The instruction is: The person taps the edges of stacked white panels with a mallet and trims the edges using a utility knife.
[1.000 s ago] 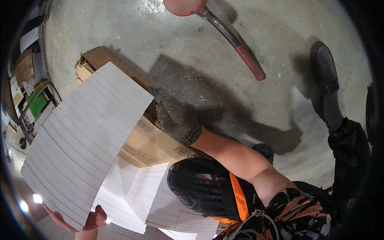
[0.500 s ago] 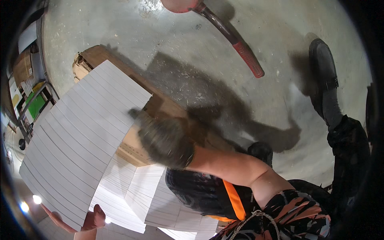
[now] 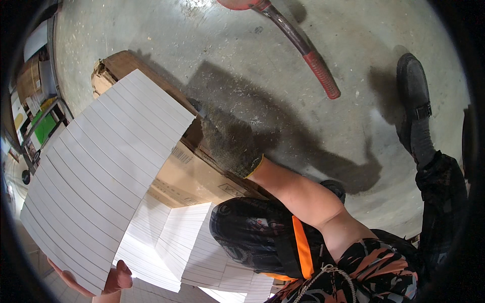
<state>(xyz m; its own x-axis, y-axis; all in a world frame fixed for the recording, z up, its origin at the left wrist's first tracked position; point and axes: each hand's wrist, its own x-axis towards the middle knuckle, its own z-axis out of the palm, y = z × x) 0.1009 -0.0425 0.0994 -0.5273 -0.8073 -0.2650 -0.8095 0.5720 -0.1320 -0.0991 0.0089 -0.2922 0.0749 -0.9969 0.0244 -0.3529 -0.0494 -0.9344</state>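
My left hand [image 3: 113, 280], bare, is at the lower left. Its thumb and fingers are closed around the lower end of a large white panel [image 3: 108, 166] marked with parallel lines, which stands tilted. My right hand [image 3: 230, 141] wears a dark grey knitted glove with a yellow cuff edge. It reaches past the panel's right corner, over the edge of a brown cardboard box [image 3: 202, 174]. Its fingers are blurred and partly hidden, so I cannot make out whether they hold anything. More white lined pieces [image 3: 184, 227] lie below the panel, beside the box.
A red and black tool handle [image 3: 321, 73] lies on the grey concrete floor [image 3: 353, 30] at the top. My dark-clad knee [image 3: 252, 227] is beside the white pieces; a leg with a black shoe [image 3: 414, 86] extends at right. Shelving with a green item [image 3: 45, 126] stands far left.
My gloved right hand has moved right and slightly up, from in front of the white panel's edge to the cardboard box's edge. My left hand keeps its grip on the panel.
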